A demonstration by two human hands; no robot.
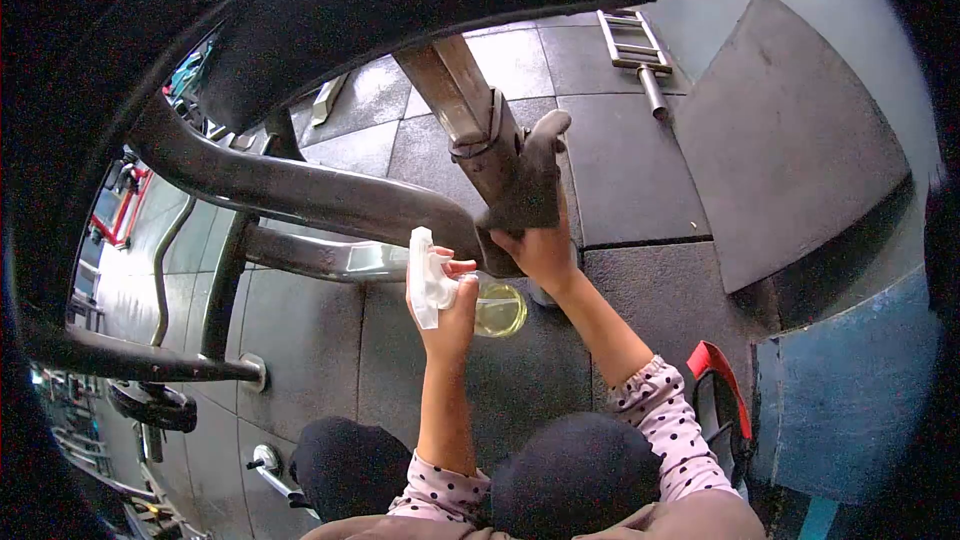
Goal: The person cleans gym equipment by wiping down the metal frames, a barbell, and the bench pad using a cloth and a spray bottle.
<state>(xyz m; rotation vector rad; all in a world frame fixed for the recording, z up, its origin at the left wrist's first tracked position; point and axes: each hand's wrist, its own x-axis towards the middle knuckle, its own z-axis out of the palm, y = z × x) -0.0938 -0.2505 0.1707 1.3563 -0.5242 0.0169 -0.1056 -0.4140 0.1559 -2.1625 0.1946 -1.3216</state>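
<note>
My left hand (455,318) is wrapped around a spray bottle (502,312) with a white trigger head and yellow-green liquid inside. The bottle is tilted, its body pointing away to the right of my hand. My right hand (546,258) presses a dark grey cloth (530,190) against the lower end of a metal post (455,100) on a gym machine. The cloth covers most of my right fingers. Close by, a thick curved frame tube (330,190) runs in from the left and meets the post near the cloth.
A black padded part (430,10) of the machine spans the top. Dark rubber tiles (645,180) cover the floor. A loose grey mat (790,140) leans at the right wall, near a metal ladder-like piece (637,45). A red-edged item (722,380) stands beside my right sleeve.
</note>
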